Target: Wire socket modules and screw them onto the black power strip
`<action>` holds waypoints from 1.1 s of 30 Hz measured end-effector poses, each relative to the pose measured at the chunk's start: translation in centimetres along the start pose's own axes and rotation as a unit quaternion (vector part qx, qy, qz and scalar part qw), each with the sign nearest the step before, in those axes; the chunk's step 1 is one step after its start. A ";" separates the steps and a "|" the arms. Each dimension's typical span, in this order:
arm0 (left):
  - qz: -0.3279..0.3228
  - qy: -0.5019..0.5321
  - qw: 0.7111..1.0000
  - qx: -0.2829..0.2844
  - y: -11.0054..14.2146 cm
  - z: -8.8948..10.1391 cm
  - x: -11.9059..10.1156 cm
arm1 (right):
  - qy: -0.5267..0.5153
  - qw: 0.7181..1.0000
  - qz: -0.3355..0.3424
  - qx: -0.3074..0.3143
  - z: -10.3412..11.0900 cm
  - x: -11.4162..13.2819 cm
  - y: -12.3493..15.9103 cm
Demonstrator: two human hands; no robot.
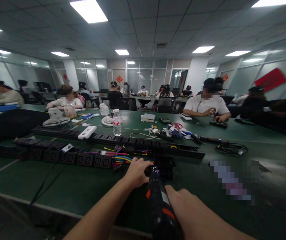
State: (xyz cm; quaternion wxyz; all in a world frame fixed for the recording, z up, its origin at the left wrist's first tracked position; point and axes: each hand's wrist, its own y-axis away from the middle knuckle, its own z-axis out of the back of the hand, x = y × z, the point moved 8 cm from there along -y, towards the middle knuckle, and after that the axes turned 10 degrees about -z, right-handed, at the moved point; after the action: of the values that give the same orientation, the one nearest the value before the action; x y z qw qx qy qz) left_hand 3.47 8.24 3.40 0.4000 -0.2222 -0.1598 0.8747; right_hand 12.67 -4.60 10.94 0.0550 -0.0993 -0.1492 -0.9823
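Observation:
My right hand (183, 203) is wrapped round a black cordless screwdriver (159, 200) with orange details, its nose pointing away from me. At that nose, my left hand (138, 171) is closed near a black module (166, 166); what its fingers grip is partly hidden. Red, blue and yellow wires (122, 159) run from beside the left hand into a row of black power sockets (82, 159) on the left. Behind it lies a long black power strip (130, 141). The screwdriver's tip and its contact point cannot be made out.
A water bottle (117, 123) and a white device (87, 132) stand at the strip. Red-handled scissors (177, 125), a coiled black cable (233, 149) and a white box (148, 117) lie on the green table (82, 193). A co-worker (205, 103) sits opposite, handling a dark part.

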 end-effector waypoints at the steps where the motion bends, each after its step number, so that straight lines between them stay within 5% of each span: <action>1: -0.001 0.000 1.000 -0.001 0.0 0.0 0.0 | -0.001 1.000 0.000 -0.003 0.0 0.1 0.0; 33: 0.035 0.004 0.999 0.030 -0.1 0.1 0.0 | -0.068 0.998 -0.003 0.004 0.8 0.2 1.0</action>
State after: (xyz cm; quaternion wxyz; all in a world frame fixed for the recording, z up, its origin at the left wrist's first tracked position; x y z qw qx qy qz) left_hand 3.46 8.29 3.52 0.3765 -0.2187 -0.1242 0.8916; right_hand 12.76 -5.29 11.98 0.0418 -0.1654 -0.1570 -0.9728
